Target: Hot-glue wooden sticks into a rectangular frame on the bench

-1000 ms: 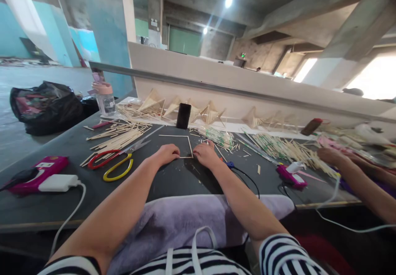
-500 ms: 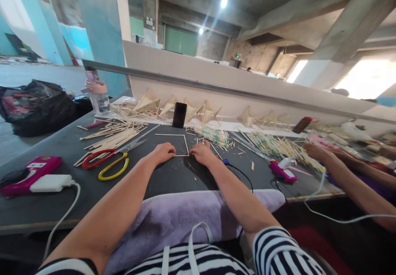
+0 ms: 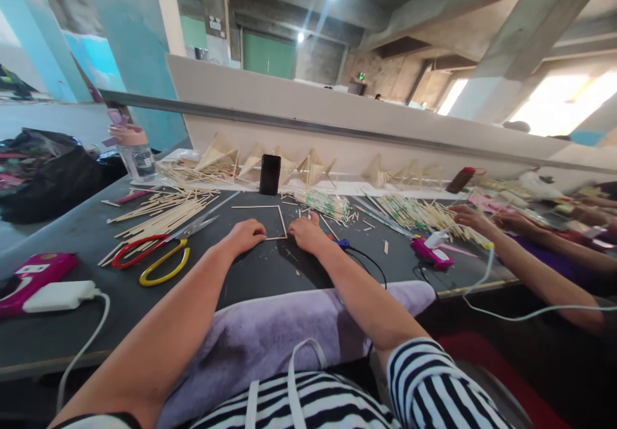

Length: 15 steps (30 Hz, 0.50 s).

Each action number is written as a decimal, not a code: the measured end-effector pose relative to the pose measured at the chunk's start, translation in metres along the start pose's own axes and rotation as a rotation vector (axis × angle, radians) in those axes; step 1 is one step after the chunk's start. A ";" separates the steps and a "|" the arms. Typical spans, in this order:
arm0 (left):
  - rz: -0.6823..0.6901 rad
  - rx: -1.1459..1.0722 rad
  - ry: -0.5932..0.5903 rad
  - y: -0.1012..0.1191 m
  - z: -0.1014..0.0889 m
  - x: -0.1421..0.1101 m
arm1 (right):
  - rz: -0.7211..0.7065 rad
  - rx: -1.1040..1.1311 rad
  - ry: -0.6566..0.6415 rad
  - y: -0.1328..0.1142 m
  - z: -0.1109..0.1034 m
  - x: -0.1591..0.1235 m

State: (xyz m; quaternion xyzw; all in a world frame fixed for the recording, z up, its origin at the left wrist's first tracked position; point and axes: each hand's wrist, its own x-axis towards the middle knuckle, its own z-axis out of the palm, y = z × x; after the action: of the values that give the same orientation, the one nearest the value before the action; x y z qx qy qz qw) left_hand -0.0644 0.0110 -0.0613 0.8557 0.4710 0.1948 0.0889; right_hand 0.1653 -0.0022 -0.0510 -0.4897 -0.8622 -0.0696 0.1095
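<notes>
Three thin wooden sticks lie on the dark table as a three-sided frame (image 3: 282,221), its fourth side, at the left, without a stick. My left hand (image 3: 247,236) is closed, fingertips pinching the left end of the near stick (image 3: 276,238). My right hand (image 3: 306,232) rests with curled fingers at the near right corner, where two sticks meet; its fingertips are partly hidden. Just right of it lies a blue tool part (image 3: 343,244) with a black cable. Scissors (image 3: 164,262) with one red and one yellow handle lie open to the left.
Loose sticks (image 3: 161,213) lie at the left, bundled sticks (image 3: 325,204) farther back. A phone (image 3: 270,174) stands before several stick models (image 3: 313,166). A bottle (image 3: 137,152) and magenta power strips (image 3: 38,281) (image 3: 434,253) are around. A co-worker's hand (image 3: 475,219) works at the right.
The whole view has shifted, so the table appears farther left. Both my hands stay at the stick frame, nearly unmoved. More of the people's arms at the right shows.
</notes>
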 end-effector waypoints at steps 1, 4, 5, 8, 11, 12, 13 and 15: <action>0.002 0.000 0.001 0.000 0.000 0.000 | -0.002 0.001 -0.003 -0.001 0.000 0.000; 0.008 -0.003 0.000 0.000 0.001 0.000 | -0.015 0.003 -0.014 -0.002 0.000 -0.001; 0.010 -0.005 0.000 -0.001 0.001 0.000 | -0.019 0.003 -0.017 -0.002 0.000 -0.001; 0.013 -0.010 -0.002 -0.001 0.002 0.001 | -0.022 0.001 -0.024 -0.002 0.001 -0.001; 0.018 -0.019 -0.005 -0.002 0.003 0.001 | -0.016 -0.003 -0.022 -0.002 0.003 0.000; 0.018 -0.021 -0.006 -0.002 0.003 0.001 | -0.016 -0.004 -0.021 -0.001 0.004 0.000; 0.018 -0.023 -0.006 -0.003 0.004 0.002 | -0.016 -0.005 -0.020 -0.001 0.004 0.000; 0.020 -0.027 -0.006 -0.003 0.005 0.002 | -0.016 -0.007 -0.021 -0.001 0.004 0.000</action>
State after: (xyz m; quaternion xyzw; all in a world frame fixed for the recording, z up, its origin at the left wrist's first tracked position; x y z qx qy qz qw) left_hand -0.0641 0.0143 -0.0661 0.8597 0.4596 0.1995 0.0997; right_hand 0.1639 -0.0018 -0.0549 -0.4836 -0.8670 -0.0684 0.0984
